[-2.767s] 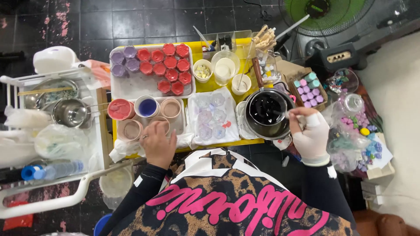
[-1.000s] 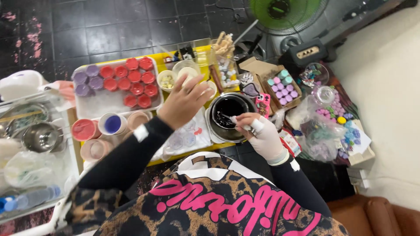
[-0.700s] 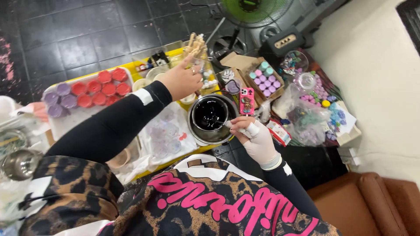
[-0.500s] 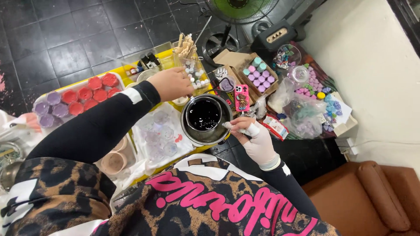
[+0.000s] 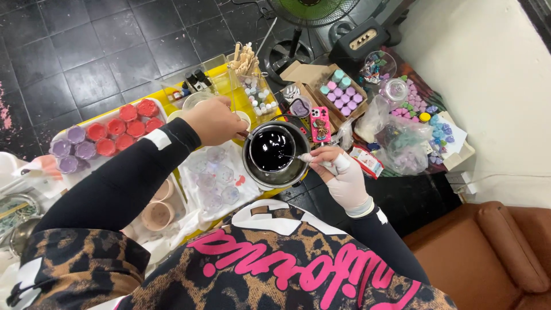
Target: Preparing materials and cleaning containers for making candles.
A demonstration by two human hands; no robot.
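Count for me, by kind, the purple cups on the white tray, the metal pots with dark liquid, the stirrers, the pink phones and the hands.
purple cups: 4
metal pot: 1
stirrer: 1
pink phone: 1
hands: 2, the left hand and the right hand
Total: 9

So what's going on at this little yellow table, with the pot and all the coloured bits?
A person sits over a yellow table. Their gloved right hand holds a stirring tool whose tip dips into dark liquid in a metal pot. Their bare left hand reaches across to the pot's far rim, by a small white cup. A tray of red and purple moulded pieces sits to the left, and clear moulds lie on white cloth beside the pot.
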